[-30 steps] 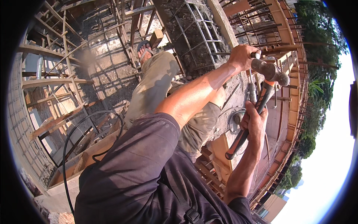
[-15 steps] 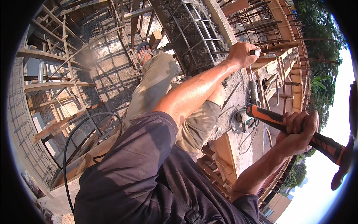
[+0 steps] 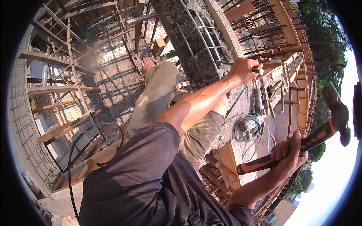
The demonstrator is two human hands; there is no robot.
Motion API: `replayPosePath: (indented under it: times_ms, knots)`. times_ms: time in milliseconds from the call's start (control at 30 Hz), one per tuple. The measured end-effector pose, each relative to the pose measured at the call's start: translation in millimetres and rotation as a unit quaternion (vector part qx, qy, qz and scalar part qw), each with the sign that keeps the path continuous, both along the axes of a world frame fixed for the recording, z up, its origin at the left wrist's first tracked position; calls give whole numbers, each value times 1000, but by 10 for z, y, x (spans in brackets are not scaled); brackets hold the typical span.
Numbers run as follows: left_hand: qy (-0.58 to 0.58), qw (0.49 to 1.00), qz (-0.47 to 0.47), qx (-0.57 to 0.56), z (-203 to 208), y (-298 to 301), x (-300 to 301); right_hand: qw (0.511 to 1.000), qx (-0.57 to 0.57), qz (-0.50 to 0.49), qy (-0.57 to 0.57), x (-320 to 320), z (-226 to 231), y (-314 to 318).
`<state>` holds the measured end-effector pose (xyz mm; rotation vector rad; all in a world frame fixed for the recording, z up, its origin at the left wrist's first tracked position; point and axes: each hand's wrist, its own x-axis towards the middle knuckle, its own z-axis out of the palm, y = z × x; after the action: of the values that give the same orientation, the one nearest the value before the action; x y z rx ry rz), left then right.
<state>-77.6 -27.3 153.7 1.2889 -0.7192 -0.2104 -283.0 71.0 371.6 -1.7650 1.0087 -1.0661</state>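
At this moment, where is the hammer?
In the head view, the hammer is at the right, gripped by the right hand, its head before trees and sky.

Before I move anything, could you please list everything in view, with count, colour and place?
Hammer: one, black and orange handle, in the right hand
Metal rod: one, dark, in the left hand
Power tool: one, green and grey, on concrete
Long cable: one, black, lower left
Steel bars: several, grey, upper middle
Planks: many, brown, left and right
Trees: several, green, right
Sandal: one, grey, upper middle
Trousers: one pair, beige, centre
Shirt: one, dark, lower middle
Left hand, right hand: one each, bare, right
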Motion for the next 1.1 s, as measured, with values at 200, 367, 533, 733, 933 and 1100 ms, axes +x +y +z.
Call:
replayPosePath:
  times_ms: [200,367,533,733,933,1100]
  knots:
    - [16,1000,16,0,51,-11,-7,986,-81,99,-107,118,-106,-228]
    - [-18,996,54,-62,-177,-58,126,944,206,45,254,138,-880,-180]
    - [8,999,37,-23,-61,68,122,989,61,75,111,162,-213,40]
    - [34,999,2,-7,16,76,79,962,-178,82,-191,403,491,-47]
    - [-9,1000,-8,-3,-110,49,83,931,250,43,262,64,-772,-285]
    - [-4,1000,-6,10,-59,84,109,983,109,46,141,80,-131,-12]
